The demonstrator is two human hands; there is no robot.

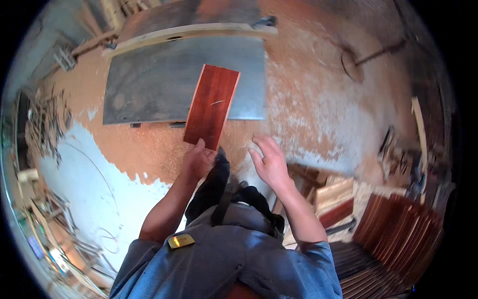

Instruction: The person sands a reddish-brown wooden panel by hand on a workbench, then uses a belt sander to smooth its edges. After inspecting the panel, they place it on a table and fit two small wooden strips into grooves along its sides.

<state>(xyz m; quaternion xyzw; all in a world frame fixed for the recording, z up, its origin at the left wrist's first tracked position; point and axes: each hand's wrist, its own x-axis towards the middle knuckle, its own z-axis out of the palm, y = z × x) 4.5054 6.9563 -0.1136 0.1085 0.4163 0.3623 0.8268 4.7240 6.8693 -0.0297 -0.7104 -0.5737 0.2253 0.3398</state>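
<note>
My left hand point(198, 160) grips the near end of a reddish-brown wooden board point(212, 104), thumb on its upper face and the fingers underneath, mostly hidden. The flat board tilts slightly to the right and has a pale scratch-like mark on its face. Its far part overlaps a grey metal machine table point(149, 84) in the view; whether it touches the table I cannot tell. To the right of the board my right hand point(269, 158) is in the air with nothing in it, thumb and fingers apart.
A long pale wooden fence point(194, 31) crosses the table's far side. Sawdust point(303, 99) covers much of the floor. At the lower right stand a stack of dark red boards point(398, 234) and a pale wood block point(334, 193). Scrap sticks point(47, 119) lie at the left.
</note>
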